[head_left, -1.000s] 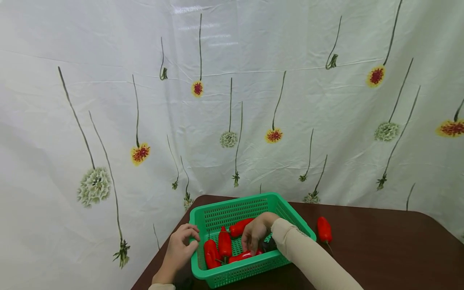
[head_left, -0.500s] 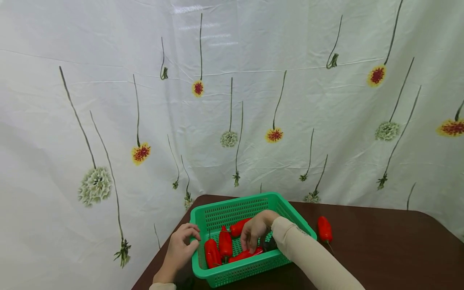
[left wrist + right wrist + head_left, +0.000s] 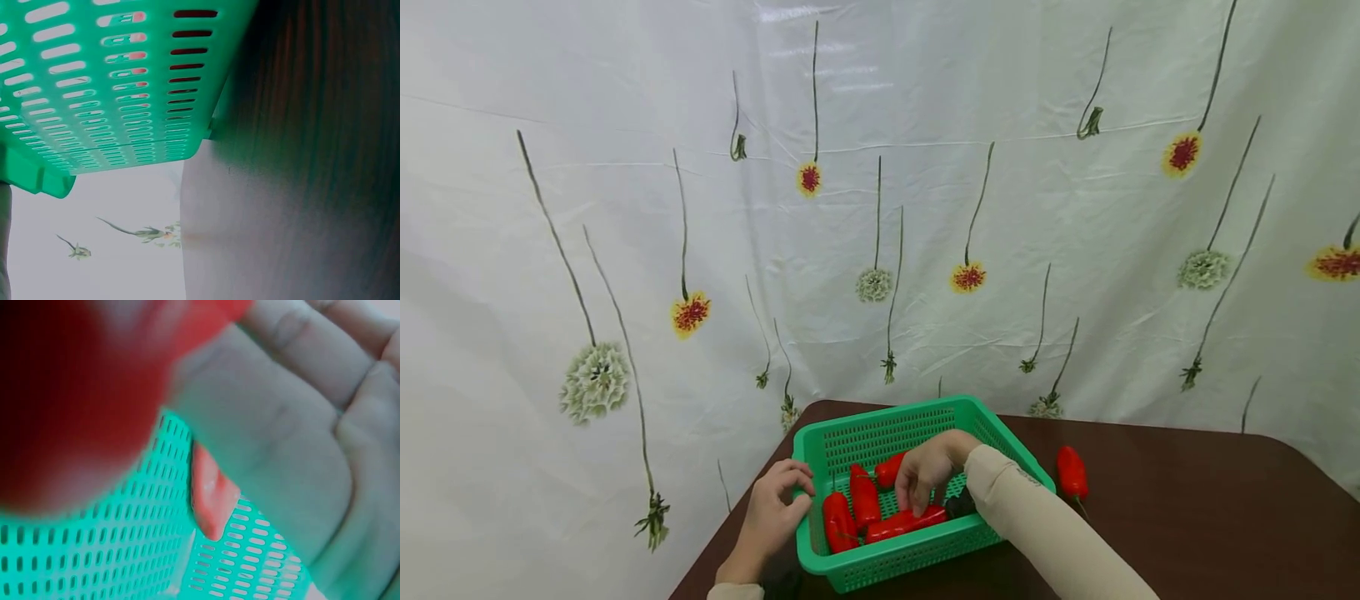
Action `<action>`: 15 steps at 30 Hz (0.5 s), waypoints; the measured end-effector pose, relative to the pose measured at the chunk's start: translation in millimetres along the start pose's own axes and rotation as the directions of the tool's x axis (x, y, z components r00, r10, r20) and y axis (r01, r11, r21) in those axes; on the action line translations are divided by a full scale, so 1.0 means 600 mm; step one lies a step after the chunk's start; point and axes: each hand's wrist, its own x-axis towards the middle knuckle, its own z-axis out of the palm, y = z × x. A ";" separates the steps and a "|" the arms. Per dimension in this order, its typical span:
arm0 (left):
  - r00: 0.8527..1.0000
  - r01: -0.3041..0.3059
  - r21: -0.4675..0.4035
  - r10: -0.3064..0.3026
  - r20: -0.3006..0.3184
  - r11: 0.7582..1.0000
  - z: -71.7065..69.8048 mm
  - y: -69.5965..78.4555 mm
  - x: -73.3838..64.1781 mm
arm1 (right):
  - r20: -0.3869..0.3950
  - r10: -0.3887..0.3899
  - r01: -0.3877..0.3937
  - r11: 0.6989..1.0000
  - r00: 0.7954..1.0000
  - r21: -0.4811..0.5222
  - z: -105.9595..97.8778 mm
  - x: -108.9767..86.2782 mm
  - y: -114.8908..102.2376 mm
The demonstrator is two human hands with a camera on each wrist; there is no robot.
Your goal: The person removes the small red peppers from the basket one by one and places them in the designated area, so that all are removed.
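Note:
A green perforated plastic basket (image 3: 880,432) stands on the table with red chili peppers inside. My left hand (image 3: 772,512) grips its left rim, thumb and fingers curled over the edge; the left wrist view shows the basket's slotted outer wall (image 3: 94,81). Reaching in from the right, my right hand (image 3: 928,471) pinches a red chili pepper (image 3: 895,525) near the front wall. This pepper fills the upper left of the right wrist view, blurred. Two peppers lie at the left, one upright-lying pepper (image 3: 864,496) beside a slanted one (image 3: 837,525). Another pepper (image 3: 889,471) is partly hidden behind my right hand.
A dark, blackish item (image 3: 958,504) sits in the basket's right part, partly covered by my right wrist. One red chili pepper (image 3: 1072,473) lies on the dark brown table (image 3: 1187,517) right of the basket. A flower-printed white curtain (image 3: 925,250) hangs behind.
My right hand has shifted slightly up, and the front pepper under its fingers has turned and risen a little. My left hand stays on the rim.

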 end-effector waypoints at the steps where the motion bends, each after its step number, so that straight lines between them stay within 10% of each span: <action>1: 1.000 -0.002 -0.002 0.002 -0.001 1.000 0.000 0.000 0.000 | -0.010 -0.005 0.005 1.000 1.000 0.006 0.000 -0.002 -0.001; 15: 1.000 -0.014 -0.001 0.014 0.000 1.000 0.001 -0.002 -0.001 | -0.099 -0.064 0.067 0.997 0.993 0.031 -0.007 -0.025 -0.005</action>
